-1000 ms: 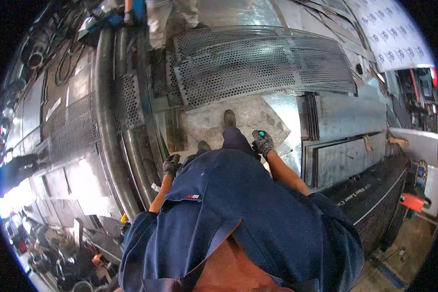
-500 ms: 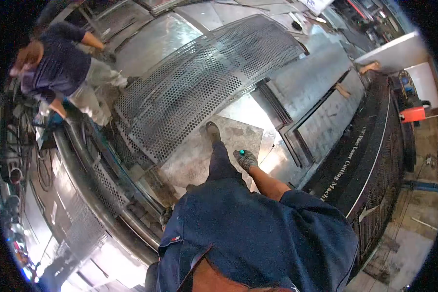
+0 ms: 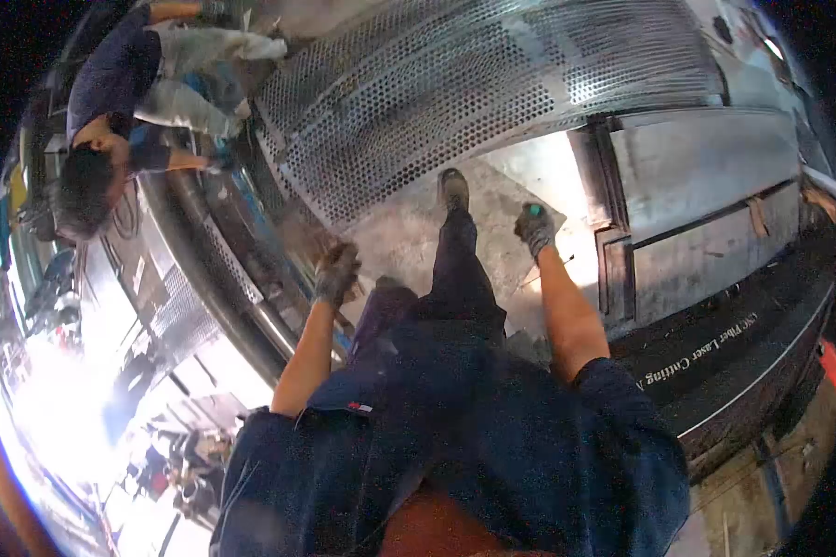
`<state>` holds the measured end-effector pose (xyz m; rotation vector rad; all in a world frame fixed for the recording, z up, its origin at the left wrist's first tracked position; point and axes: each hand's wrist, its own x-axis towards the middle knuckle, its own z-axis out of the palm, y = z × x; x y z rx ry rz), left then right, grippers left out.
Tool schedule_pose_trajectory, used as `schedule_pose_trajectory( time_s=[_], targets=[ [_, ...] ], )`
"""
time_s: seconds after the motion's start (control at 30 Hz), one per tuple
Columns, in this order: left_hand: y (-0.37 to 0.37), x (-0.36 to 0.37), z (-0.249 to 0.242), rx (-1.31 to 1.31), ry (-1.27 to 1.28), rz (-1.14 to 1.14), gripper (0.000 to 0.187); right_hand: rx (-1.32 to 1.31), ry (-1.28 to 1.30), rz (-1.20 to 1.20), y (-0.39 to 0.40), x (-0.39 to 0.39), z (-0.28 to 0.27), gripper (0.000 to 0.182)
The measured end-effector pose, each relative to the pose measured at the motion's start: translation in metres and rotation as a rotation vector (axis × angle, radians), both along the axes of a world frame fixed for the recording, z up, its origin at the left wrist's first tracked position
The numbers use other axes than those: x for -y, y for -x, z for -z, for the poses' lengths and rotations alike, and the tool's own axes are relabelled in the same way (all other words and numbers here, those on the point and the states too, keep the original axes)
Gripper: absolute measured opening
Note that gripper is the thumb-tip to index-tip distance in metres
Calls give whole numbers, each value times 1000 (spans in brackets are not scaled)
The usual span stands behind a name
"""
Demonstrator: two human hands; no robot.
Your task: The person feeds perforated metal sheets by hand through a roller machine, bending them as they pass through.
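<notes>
My right hand [image 3: 535, 232], in a grey knitted glove, is closed around a small green object [image 3: 534, 211]; only its rounded end shows. This hand hangs over the worn floor plate beside a bright metal sheet [image 3: 571, 181]. My left hand [image 3: 337, 275], gloved too, is held low in front of me, close to the long metal pipes [image 3: 195, 251]. Its fingers are smeared by motion. Ahead of my dark shoe [image 3: 453, 188] lies a large perforated metal sheet [image 3: 409, 121].
A co-worker [image 3: 111, 121] in a dark shirt bends over the pipes at upper left. Stacked flat metal plates [image 3: 706, 167] lie at right. A black machine side [image 3: 715, 362] with white lettering runs along my right. Strong glare covers the lower left.
My view has turned and come forward. My left hand has swung out from beside my body into fuller view. My right hand keeps the green object. The co-worker has bent lower.
</notes>
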<state>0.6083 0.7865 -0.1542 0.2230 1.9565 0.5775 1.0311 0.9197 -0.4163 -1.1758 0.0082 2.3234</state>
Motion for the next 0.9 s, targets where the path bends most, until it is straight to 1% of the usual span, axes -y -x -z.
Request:
schedule_pose_trajectory(
  time_s=[0.07, 0.1, 0.13, 0.17, 0.2, 0.23, 0.27, 0.3, 0.37, 0.4, 0.43, 0.47, 0.5, 0.53, 0.57, 0.6, 0.67, 0.7, 0.77, 0.8, 0.83, 0.9],
  targets=[
    [-21, -49, 21, 135, -58, -74, 30, 554, -314, -390, 5, -49, 12, 39],
    [-31, -61, 37, 208, -147, 10, 32, 819, -484, -586, 7, -70, 8, 44],
    [-39, -69, 70, 336, -190, 6, 31, 897, -343, -535, 24, -102, -40, 33],
    [-59, -91, 74, 341, -125, 101, 35, 973, -199, -486, 43, -133, -88, 23],
    [-80, -113, 76, 346, -64, 200, 40, 940, -153, -405, 47, -148, -85, 25],
    [-90, -110, 103, 395, -140, 248, 43, 910, -110, -323, 50, -159, -69, 27],
    [-101, -106, 131, 448, -218, 292, 47, 865, -226, -402, 41, -167, -30, 37],
    [-112, -101, 159, 503, -296, 332, 50, 845, -135, -425, 43, -181, -29, 35],
    [-144, -119, 157, -12, -73, 1042, 47, 767, -80, -354, 48, -192, 4, 34],
    [-152, -106, 170, -2, -39, 1031, 47, 740, -57, -376, 47, -194, 25, 34],
    [-157, -92, 182, 471, -16, 565, 43, 708, -38, -397, 50, -196, 47, 34],
    [-161, -84, 189, 784, -58, 215, 40, 710, 22, -391, 62, -202, 45, 34],
    [-165, -79, 192, 1072, -49, -155, 37, 681, -25, -374, 63, -196, 63, 34],
    [-169, -76, 196, 1245, -104, -366, 35, 605, -40, -364, 63, -192, 85, 34],
    [-172, -76, 199, 1305, 45, -480, 34, 608, 22, -258, 76, -189, 85, 34],
    [-173, -74, 199, 1349, 189, -603, 34, 572, 71, -262, 72, -180, 132, 34],
    [-173, -75, 196, 1009, -18, -196, 38, 382, 163, -198, 78, -163, 172, 36],
    [-176, -67, 204, 959, 10, -185, 37, 336, 226, -187, 80, -151, 207, 44],
    [-161, -85, 196, 935, 225, -299, 37, 279, 336, -162, 97, -142, 236, 55],
    [-150, -111, 182, 954, 414, -432, 37, 287, 374, -156, 110, -139, 246, 59],
    [-158, -87, 195, 925, 422, -455, 37, 303, 414, -151, 120, -135, 255, 62],
    [-158, -68, 199, 913, 420, -506, 38, 263, 433, -88, 137, -122, 284, 61]
  ],
)
